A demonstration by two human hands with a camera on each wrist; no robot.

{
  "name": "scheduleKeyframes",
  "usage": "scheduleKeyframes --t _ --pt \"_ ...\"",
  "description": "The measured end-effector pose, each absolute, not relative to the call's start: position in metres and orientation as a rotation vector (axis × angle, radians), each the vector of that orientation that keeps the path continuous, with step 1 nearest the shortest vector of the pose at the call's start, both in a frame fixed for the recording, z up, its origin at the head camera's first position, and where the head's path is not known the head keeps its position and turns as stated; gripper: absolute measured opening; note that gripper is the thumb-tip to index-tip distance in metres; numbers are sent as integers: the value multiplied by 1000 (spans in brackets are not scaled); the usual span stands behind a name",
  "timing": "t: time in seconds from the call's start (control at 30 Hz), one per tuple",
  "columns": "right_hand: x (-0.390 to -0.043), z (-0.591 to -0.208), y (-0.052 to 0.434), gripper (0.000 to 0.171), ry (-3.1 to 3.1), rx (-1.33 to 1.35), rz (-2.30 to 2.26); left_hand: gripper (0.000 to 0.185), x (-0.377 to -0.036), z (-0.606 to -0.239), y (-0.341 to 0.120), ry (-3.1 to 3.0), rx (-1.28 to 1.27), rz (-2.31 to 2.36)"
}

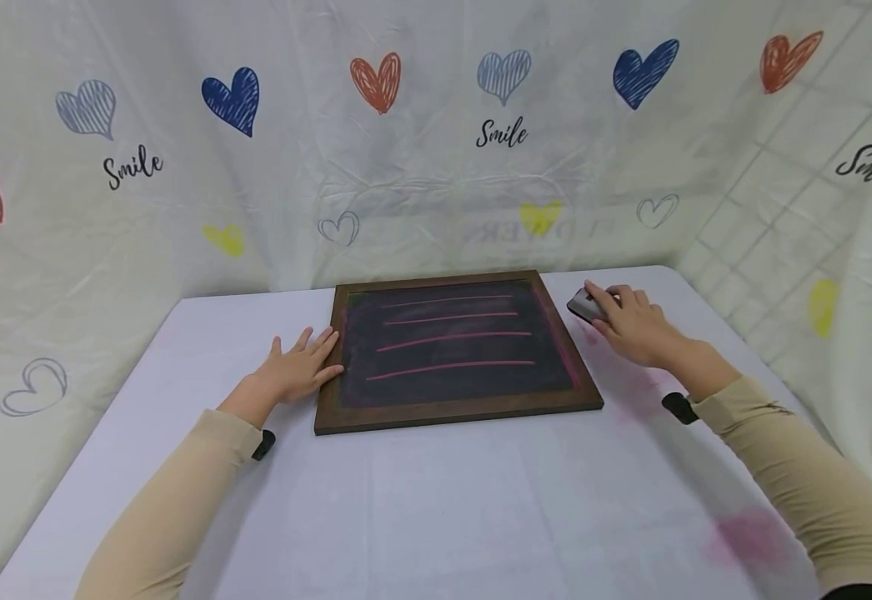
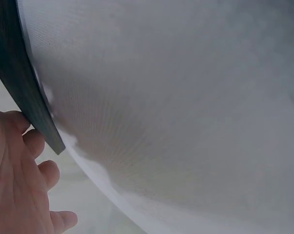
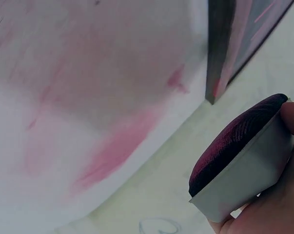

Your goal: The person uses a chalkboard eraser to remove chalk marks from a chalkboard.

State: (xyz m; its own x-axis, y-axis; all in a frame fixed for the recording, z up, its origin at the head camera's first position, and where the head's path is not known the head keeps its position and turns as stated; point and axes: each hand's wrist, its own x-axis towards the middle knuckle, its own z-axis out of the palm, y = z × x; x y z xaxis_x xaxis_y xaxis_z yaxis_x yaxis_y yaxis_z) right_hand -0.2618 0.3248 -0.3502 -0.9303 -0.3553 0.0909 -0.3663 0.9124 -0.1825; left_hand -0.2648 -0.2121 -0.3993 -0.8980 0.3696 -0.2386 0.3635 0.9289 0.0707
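Observation:
A chalkboard [image 1: 447, 383] in a brown wooden frame lies on the white table, with several pink chalk lines across its dark face. At its left edge, my left hand [image 1: 293, 371] rests with fingers spread, touching the frame [image 2: 27, 83]. My right hand [image 1: 634, 327] grips a chalkboard eraser [image 1: 588, 306] beyond the board's right side. In the right wrist view the eraser [image 3: 239, 156] shows a grey body and a dark felt pad dusted with pink, held off the cloth, apart from the board.
Pink chalk smudges [image 3: 122, 144] mark the white tablecloth right of the board, and another smudge [image 1: 751, 533] lies near the front right. A white curtain [image 1: 421, 167] printed with hearts hangs behind and at both sides of the table.

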Motion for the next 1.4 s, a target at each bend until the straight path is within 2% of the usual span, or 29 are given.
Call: scheduleKeyframes --t 0.23,1.0,1.4 --pt "-255 -353 306 57 -2939 761 297 75 -265 -401 -212 2834 547 47" --pt "-244 -370 261 58 -2891 1116 260 76 -267 -404 -214 2833 542 19" --pt "-244 -381 256 60 -2922 1195 274 77 -267 -402 -213 2845 555 -38"
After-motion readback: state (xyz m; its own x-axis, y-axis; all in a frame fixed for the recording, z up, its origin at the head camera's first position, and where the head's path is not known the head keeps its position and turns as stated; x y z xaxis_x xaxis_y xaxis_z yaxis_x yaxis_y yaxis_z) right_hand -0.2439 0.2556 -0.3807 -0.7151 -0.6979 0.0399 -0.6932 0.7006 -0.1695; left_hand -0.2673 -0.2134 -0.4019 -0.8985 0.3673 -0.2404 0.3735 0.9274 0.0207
